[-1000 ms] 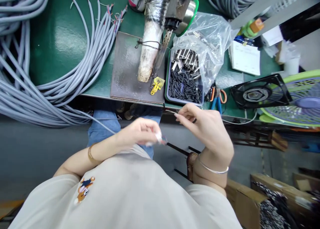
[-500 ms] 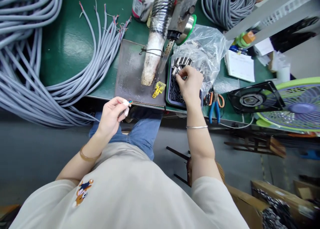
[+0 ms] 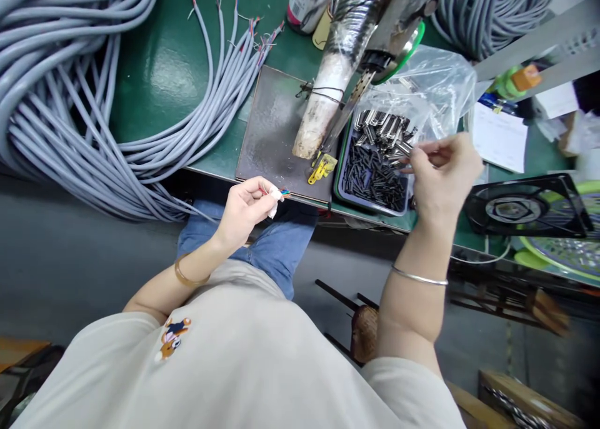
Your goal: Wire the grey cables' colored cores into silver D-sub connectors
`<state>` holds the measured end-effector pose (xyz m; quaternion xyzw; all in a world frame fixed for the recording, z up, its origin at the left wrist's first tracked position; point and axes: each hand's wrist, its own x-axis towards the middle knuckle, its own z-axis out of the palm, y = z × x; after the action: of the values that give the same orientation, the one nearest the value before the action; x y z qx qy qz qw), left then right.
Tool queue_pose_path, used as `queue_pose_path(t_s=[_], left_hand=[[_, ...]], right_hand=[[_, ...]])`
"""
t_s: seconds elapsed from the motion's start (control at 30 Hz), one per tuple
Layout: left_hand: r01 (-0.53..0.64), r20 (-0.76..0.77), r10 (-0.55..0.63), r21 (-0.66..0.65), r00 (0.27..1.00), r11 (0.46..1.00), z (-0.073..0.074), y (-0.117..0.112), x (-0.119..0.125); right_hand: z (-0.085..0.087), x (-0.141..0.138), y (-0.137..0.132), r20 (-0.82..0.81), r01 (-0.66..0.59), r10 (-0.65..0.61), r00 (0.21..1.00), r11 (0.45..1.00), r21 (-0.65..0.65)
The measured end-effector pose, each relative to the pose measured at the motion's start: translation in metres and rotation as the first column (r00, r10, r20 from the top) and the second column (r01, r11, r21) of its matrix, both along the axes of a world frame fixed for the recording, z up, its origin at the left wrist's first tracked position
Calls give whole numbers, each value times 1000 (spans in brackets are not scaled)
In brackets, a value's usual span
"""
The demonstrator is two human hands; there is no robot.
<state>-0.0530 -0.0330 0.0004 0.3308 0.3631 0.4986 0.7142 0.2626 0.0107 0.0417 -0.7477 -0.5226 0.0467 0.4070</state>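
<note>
R hand (image 3: 445,172) is now at the RH side of the rectangular purple-rimmed plastic tray (image 3: 370,204), not over its middle as a moment ago, fingers bent by the shiny silver metal connectors (image 3: 387,127), tho can't tell if it grips one, so picking a part is prob the step in hand. L hand (image 3: 248,210) keeps its pinch on thin multicoloured wire ends (image 3: 284,193) nr the table's front edge. Tray has connectors at back & small black stick-like pieces (image 3: 375,176) up front, w/ a crumpled clear plastic bag (image 3: 435,91) behind
</note>
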Motion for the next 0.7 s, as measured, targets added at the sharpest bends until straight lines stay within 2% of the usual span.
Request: queue_pose_path(t_s=[0.07, 0.2, 0.3, 0.37, 0.43, 0.5, 0.53, 0.6, 0.7], left_hand=[[8, -9, -8, 4, 1000, 1000, -1, 0, 2], [24, -26, -25, -7, 999, 1000, -1, 0, 9], [31, -10, -31, 30, 999, 999, 0, -1, 11], [91, -5, -91, 114, 996, 989, 0, 0, 7], [289, -35, -288, 209, 957, 934, -3, 4, -2], [547, -79, -547, 252, 834, 798, -7, 10, -15], [620, -87, -621, 253, 779, 742, -11, 13, -21], [670, -114, -665, 243, 738, 702, -18, 18, -34], [676, -191, -649, 224, 736, 702, -25, 22, -46]], right_hand=[[5, -1, -12, -22, 4, -1, 1000, 994, 105], [9, -4, -30, 106, 9, -45, 993, 948, 318], [5, -5, -34, 117, -11, -35, 993, 929, 371], [-1, -6, -34, 79, -20, -11, 997, 927, 375], [-6, -8, -35, 39, -26, 12, 999, 924, 382], [-10, -11, -37, 0, -45, 49, 999, 921, 387], [-11, -12, -39, -16, -68, 80, 997, 922, 382], [-12, -16, -43, -43, -128, 154, 987, 919, 372], [-10, -22, -50, -55, -184, 219, 974, 911, 369]])
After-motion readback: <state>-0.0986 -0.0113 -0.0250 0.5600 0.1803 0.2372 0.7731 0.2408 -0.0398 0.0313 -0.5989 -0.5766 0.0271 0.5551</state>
